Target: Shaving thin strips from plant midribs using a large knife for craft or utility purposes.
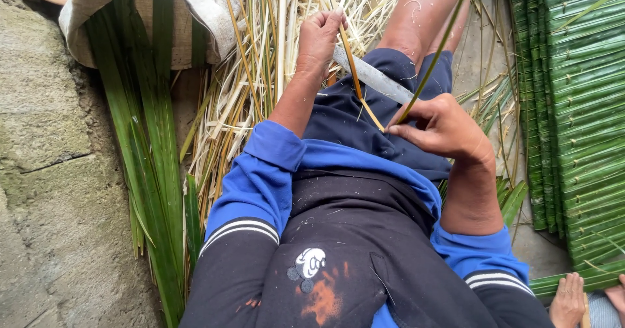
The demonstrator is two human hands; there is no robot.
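- My right hand (446, 129) pinches a long green leaf strip (435, 53) against the knife (374, 79).
- My left hand (319, 36) is clenched around the knife's far end and a yellowish rib (350, 58).
- I judge I am mid-way stripping the leaf; next calls for a steady pull along the blade.
- Beyond my left hand lie dry stalks (247, 87); right of my right hand, stacked green leaves (586, 107).

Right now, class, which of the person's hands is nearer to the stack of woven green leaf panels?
Right. The right hand, pinching a green leaf strip, sits closer to the woven green leaf panels along the frame's right edge. The left hand grips the knife farther away, over the dry straw.
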